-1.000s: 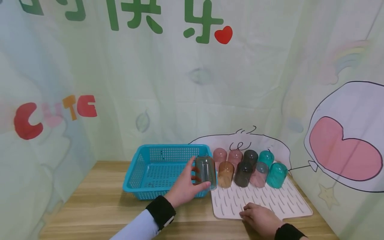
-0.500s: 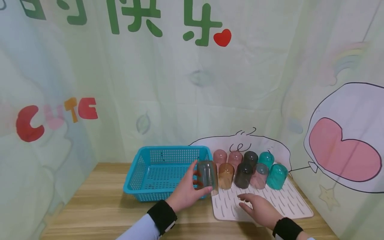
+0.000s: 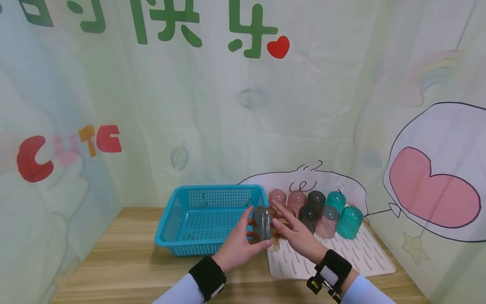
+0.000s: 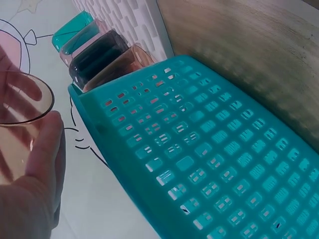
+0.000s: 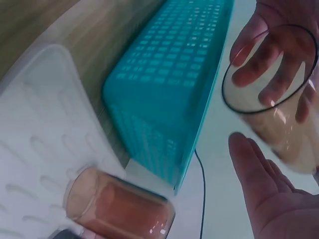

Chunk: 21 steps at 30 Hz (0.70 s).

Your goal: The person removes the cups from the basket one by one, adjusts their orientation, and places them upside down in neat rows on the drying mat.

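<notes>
My left hand (image 3: 239, 245) holds an amber-tinted glass tumbler (image 4: 15, 144) in front of the basket's right end, with its thumb on the near side. The tumbler's mouth (image 5: 234, 99) faces down in the right wrist view. My right hand (image 3: 300, 238) has come up on the tumbler's other side with fingers extended. From the right wrist view, that hand (image 5: 274, 209) lies close to the glass; contact is unclear. Behind the hands, an amber tumbler (image 5: 129, 204) stands upside down on the white drying mat (image 3: 303, 264), partly hidden in the head view.
A blue plastic basket (image 3: 167, 215) stands left of the mat on the wooden table (image 3: 114, 257). Several upside-down tumblers fill the mat's back part: pink (image 3: 327, 226), dark grey (image 3: 309, 213) and teal (image 3: 350, 223). A printed curtain (image 3: 190, 105) hangs close behind.
My right hand has lifted off the mat and moved left and away from me to the tumbler. My left hand keeps holding the tumbler, now slightly lower in the head view.
</notes>
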Each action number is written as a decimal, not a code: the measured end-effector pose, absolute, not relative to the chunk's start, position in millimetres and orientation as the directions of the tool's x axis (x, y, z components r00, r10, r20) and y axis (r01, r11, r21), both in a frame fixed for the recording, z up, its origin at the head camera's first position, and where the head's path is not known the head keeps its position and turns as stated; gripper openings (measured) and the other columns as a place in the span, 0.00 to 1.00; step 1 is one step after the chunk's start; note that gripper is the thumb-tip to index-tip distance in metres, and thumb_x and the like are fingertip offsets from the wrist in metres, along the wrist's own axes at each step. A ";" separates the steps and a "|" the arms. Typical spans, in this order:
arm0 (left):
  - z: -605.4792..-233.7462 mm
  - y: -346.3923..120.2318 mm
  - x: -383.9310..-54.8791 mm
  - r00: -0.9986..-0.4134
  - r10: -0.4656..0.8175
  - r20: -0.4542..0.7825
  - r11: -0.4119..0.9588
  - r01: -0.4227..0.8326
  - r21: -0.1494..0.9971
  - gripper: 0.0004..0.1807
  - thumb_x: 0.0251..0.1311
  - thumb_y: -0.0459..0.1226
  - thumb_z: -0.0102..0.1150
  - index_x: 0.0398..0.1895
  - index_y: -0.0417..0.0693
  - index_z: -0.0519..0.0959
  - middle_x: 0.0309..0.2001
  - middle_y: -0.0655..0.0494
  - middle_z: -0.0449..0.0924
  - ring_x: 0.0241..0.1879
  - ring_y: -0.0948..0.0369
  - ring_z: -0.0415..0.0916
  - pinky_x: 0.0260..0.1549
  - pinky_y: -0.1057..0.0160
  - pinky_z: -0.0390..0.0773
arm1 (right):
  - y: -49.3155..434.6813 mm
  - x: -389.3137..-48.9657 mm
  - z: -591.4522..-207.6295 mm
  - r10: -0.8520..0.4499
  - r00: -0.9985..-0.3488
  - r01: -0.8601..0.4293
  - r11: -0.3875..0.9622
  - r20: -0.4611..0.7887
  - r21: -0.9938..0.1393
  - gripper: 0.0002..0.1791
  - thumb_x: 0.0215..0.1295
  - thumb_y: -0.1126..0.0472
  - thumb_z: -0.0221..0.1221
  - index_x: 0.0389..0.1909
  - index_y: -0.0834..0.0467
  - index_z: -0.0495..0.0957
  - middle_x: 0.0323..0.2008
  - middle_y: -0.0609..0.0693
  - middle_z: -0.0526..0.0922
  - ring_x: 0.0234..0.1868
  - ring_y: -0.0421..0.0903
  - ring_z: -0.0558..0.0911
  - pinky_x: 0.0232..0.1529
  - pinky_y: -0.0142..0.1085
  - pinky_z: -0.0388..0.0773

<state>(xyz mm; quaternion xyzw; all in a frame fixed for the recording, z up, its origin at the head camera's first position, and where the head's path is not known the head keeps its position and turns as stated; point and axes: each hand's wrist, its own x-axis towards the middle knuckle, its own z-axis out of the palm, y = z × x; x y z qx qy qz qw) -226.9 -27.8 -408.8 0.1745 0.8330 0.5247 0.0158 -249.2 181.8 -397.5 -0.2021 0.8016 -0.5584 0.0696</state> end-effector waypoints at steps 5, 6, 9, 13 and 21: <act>-412.2 -26.8 -226.2 -0.939 0.311 0.144 0.386 0.264 0.884 0.56 0.52 0.58 0.64 0.75 0.60 0.39 0.61 0.46 0.65 0.48 0.55 0.71 0.44 0.50 0.81 | 171.9 -248.5 -398.7 -0.411 -0.904 -0.264 0.317 0.119 -0.911 0.35 0.64 0.45 0.59 0.68 0.24 0.53 0.65 0.52 0.64 0.60 0.60 0.68 0.51 0.58 0.76; -412.8 -26.6 -226.5 -0.940 0.312 0.142 0.385 0.261 0.885 0.56 0.52 0.59 0.64 0.75 0.59 0.39 0.61 0.46 0.65 0.48 0.55 0.71 0.45 0.50 0.81 | 171.4 -248.6 -399.5 -0.402 -0.907 -0.264 0.320 0.121 -0.910 0.35 0.63 0.45 0.60 0.67 0.23 0.54 0.65 0.52 0.64 0.60 0.60 0.68 0.51 0.59 0.76; -414.3 -25.3 -227.2 -0.937 0.322 0.135 0.383 0.259 0.886 0.55 0.53 0.58 0.64 0.75 0.59 0.38 0.61 0.46 0.64 0.49 0.54 0.71 0.45 0.50 0.81 | 171.8 -248.2 -401.7 -0.383 -0.914 -0.266 0.325 0.130 -0.908 0.34 0.63 0.46 0.60 0.66 0.23 0.56 0.63 0.51 0.67 0.58 0.58 0.70 0.51 0.59 0.76; -416.4 -24.9 -227.5 -0.931 0.342 0.128 0.395 0.266 0.879 0.53 0.56 0.58 0.61 0.75 0.57 0.39 0.62 0.46 0.64 0.50 0.54 0.71 0.46 0.50 0.81 | 173.8 -247.2 -402.4 -0.371 -0.918 -0.273 0.328 0.142 -0.905 0.32 0.63 0.46 0.60 0.65 0.25 0.58 0.62 0.51 0.67 0.56 0.56 0.71 0.53 0.58 0.74; -414.3 -48.2 -231.4 -0.903 0.355 0.241 0.645 0.424 0.636 0.29 0.68 0.53 0.48 0.66 0.50 0.65 0.58 0.51 0.74 0.57 0.55 0.67 0.56 0.45 0.71 | 187.0 -252.0 -397.9 -0.291 -0.944 -0.255 0.357 0.153 -0.899 0.34 0.62 0.43 0.59 0.67 0.29 0.56 0.63 0.53 0.66 0.58 0.58 0.69 0.52 0.55 0.77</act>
